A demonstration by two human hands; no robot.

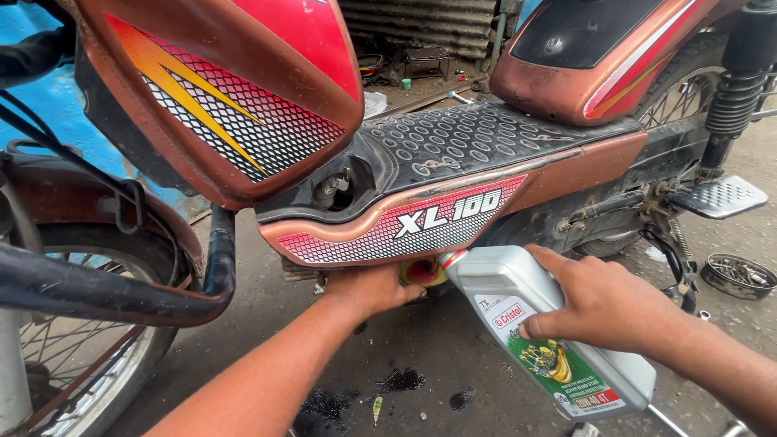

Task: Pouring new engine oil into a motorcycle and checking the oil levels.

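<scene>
Setting: we look down at an oil-stained concrete floor [453, 340] outdoors; a blue wall at far left, corrugated sheet and scattered tools at the far side.
Moped: a brown and red moped [453, 174] stands across our view, front wheel [73, 356] at near left, rear spring at far right, patterned footboard in the middle.
Bottle: we hold a grey oil bottle [538, 320] with a green and red label; it lies tilted, mouth end up and left, base down and right toward us.
Long axis: runs from the near right up to the centre, the neck pointing under the moped's lower side panel.
Funnel: a yellow funnel [422, 273] with a reddish inside shows just below the panel, at the bottle's mouth; we cannot tell whether the two touch.
Right hand: our right hand [603, 299] is closed over the bottle's upper side, fingers spread across the label; it carries the bottle.
Left hand: our left hand [372, 287] reaches under the panel and curls at the funnel, just left of it; the grip itself is partly hidden.
Nearer hand: the left is nearer the funnel, the right sits behind the neck along the axis.
Other: dark oil patches [396, 380] on the floor near us; a round tray of small metal parts [738, 275] at right.
</scene>
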